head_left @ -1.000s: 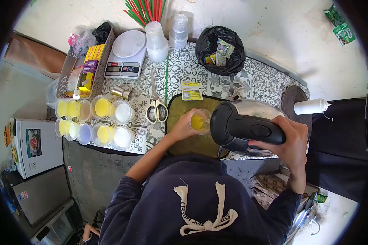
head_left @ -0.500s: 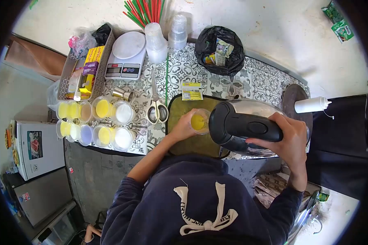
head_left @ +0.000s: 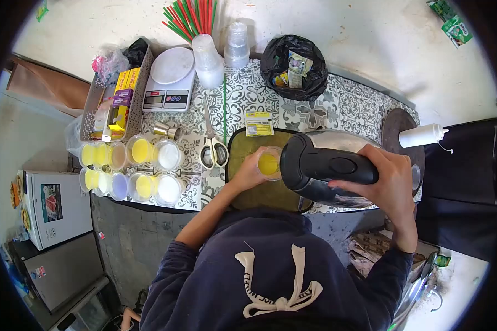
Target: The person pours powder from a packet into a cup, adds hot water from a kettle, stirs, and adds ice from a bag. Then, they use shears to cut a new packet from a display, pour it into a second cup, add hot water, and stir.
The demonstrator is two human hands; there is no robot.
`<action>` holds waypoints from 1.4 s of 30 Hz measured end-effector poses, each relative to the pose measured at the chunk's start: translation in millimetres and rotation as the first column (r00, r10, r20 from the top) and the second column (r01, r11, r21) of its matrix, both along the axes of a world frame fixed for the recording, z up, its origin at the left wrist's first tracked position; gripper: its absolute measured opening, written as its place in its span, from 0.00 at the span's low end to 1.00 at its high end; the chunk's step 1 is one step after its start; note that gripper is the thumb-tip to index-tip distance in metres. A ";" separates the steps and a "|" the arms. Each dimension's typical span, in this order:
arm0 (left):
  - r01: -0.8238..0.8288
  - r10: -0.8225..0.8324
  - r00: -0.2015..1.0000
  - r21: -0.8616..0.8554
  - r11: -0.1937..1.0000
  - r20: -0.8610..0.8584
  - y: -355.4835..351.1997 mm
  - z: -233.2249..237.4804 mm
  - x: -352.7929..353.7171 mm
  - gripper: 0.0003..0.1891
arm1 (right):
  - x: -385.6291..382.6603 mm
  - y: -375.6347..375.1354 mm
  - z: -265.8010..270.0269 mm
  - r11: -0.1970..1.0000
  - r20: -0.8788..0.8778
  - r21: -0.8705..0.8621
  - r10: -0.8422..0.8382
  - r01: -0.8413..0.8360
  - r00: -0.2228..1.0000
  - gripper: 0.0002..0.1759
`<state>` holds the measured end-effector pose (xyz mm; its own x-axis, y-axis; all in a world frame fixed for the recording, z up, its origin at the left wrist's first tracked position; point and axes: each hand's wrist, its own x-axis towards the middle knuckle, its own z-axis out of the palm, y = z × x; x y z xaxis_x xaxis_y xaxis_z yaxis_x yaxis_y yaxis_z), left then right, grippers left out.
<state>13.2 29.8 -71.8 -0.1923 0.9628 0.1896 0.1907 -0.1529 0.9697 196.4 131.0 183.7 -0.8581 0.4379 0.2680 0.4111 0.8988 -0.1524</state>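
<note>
My left hand [head_left: 249,174] is wrapped round a clear plastic cup [head_left: 269,163] with yellow contents, over a green-brown mat [head_left: 240,151]. My right hand [head_left: 385,175] grips the black handle of a metal kettle [head_left: 337,165], whose front end is right beside the cup's rim. Whether liquid is flowing cannot be made out. A yellow and white sachet [head_left: 259,123] lies at the mat's top edge. Left of the mat are scissors [head_left: 213,149] and a metal jigger [head_left: 167,131]. Several cups with yellow, white, tan and purple contents [head_left: 141,150] stand in two rows farther left.
At the back are a basket of packets [head_left: 131,124], a kitchen scale [head_left: 170,83], stacked cups [head_left: 209,63] with red and green straws [head_left: 193,17], and a black bag [head_left: 294,67]. A white squeeze bottle [head_left: 422,135] rests on a round dark board [head_left: 393,128] at the right.
The view has shifted slightly. Both hands keep their hold on the cup and the kettle, and the kettle's front end remains beside the cup.
</note>
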 end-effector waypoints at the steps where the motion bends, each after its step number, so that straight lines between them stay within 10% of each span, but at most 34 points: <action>1: 0.001 0.000 1.000 0.007 1.000 -0.018 -0.1 0.2 -0.1 0.26 | -0.2 -0.2 0.1 1.000 -0.003 0.001 -0.002 0.002 1.000 0.26; 25: -0.001 0.014 0.993 0.114 0.994 -0.120 1.0 -17.2 -0.8 0.36 | 56.8 -11.1 -28.1 0.899 -0.187 -0.242 -0.412 0.365 0.892 0.21; 37: 0.064 -0.064 0.991 -0.001 0.998 0.118 -31.6 -0.9 -9.0 0.57 | 141.7 -25.8 -142.7 0.630 -0.650 -0.656 -0.752 0.417 0.114 0.18; 42: 0.009 0.003 0.993 0.102 0.995 -0.115 -25.6 -1.0 -5.4 0.56 | 145.8 -25.1 -174.4 0.630 -0.696 -0.662 -0.718 0.407 -0.021 0.21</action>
<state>7.8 4.2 -72.8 -0.1604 0.9379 0.3077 0.2996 -0.2508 0.9205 342.2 105.9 9.3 0.4409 0.8122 0.3821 0.2180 0.3160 -0.9234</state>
